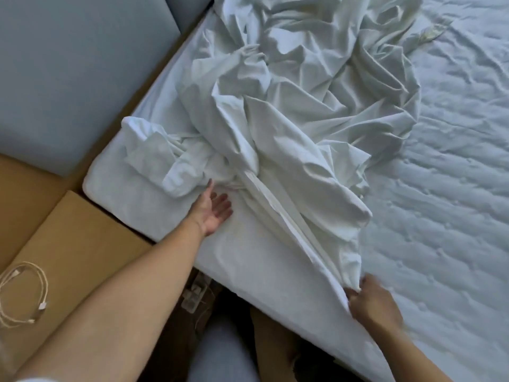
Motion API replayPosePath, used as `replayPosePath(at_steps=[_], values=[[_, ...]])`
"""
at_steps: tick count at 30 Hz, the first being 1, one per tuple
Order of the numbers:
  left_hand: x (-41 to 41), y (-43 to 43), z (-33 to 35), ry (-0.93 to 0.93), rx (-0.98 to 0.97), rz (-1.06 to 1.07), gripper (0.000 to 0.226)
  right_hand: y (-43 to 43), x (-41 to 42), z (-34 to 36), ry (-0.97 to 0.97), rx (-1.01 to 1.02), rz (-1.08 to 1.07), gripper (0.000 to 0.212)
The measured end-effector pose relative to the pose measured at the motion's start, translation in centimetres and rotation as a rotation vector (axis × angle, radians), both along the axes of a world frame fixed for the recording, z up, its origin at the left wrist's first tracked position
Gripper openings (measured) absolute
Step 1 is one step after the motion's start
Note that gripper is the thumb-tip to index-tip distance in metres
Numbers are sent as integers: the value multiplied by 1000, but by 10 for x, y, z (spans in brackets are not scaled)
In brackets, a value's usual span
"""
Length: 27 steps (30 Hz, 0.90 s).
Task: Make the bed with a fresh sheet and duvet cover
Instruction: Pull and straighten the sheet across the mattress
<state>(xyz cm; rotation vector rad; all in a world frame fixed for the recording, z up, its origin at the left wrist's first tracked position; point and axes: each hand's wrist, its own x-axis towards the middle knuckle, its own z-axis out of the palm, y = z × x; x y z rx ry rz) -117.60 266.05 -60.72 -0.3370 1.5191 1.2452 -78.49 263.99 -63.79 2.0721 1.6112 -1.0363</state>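
Forearms first: both are spanning the near side of the bed. The person's right hand (374, 301) is pinching the hem of the fresh sheet (289, 111), fingers curled round the cloth right at the mattress edge, so that grip is closed on fabric. The left hand (216, 212) is lying palm-up and slack on the sheet, fingers straight, holding nothing, near the mattress corner (110, 194), which appears covered.

Most of the sheet is lying in a crumpled heap toward the headboard end. From the right grip a tight pleated band (278, 216) is running diagonally away and leftward, ending in the bunch just beyond the left fingertips. The long axis is thus pointing from right hand to left hand, and the left is sitting nearer the bunched end.

The quilted mattress (446, 202) is showing bare to the right of the heap.

Judgement: the sheet is only partly on. The coming move is likely hinging on slackening that band and drawing the hem along the bare side.

Outward: grey padded headboard (68, 64), wooden ledge (77, 238), coiled cable (24, 293) lying on it.
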Motion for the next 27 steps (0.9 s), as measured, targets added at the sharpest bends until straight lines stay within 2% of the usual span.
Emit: replayPosePath(at_steps=[2, 4, 5, 6, 8, 10, 11, 12, 15, 17, 18, 19, 20, 21, 22, 23, 24, 25, 26, 27], values=[[-40, 16, -2, -36, 23, 25, 74, 8, -32, 11, -95, 310, -71, 48], [-67, 32, -9, -115, 31, 53, 71, 14, -95, 31, 53, 654, -44, 50], [-75, 39, -15, -166, 33, 107, 65, 20, -134, 39, 130, 727, 86, 52], [-80, 46, -20, -212, 42, 157, 56, 31, -176, 44, 174, 711, 230, 59], [-89, 60, -25, -244, 59, 162, 40, 58, -260, 43, 174, 527, 354, 68], [-117, 70, -22, -165, 102, 138, 42, 78, -317, 29, 200, 346, 369, 44], [-144, 78, -15, -95, 148, 145, 45, 76, -330, 19, 230, 353, 408, 31], [-178, 87, -6, -20, 194, 177, 45, 69, -333, 10, 252, 412, 483, 30], [-302, 112, 36, 182, 241, 331, 43, 31, -289, -7, 219, 553, 814, 61], [-357, 113, 56, 293, 199, 349, 41, 8, -255, -10, 122, 479, 991, 73], [-369, 106, 61, 383, 110, 246, 40, 5, -247, -9, 73, 367, 1047, 71], [-370, 98, 63, 482, -45, 48, 37, 8, -247, -5, 35, 216, 1049, 60], [-362, 89, 63, 562, -231, -255, 34, 13, -254, 0, 12, 119, 1026, 43], [-346, 78, 61, 582, -391, -623, 36, 20, -267, 4, 9, 57, 986, 37], [-325, 70, 60, 558, -498, -977, 43, 28, -285, 11, 22, 54, 935, 50], [-302, 68, 58, 565, -527, -1228, 49, 35, -306, 14, 37, 64, 882, 68], [-280, 72, 54, 631, -481, -1341, 49, 44, -329, 17, 65, 89, 783, 84], [-259, 81, 46, 730, -400, -1350, 46, 53, -353, 19, 126, 110, 652, 94], [-243, 93, 38, 773, -327, -1324, 42, 62, -378, 22, 187, 117, 487, 97], [-228, 106, 30, 712, -291, -1315, 36, 71, -400, 21, 239, 126, 327, 90]])
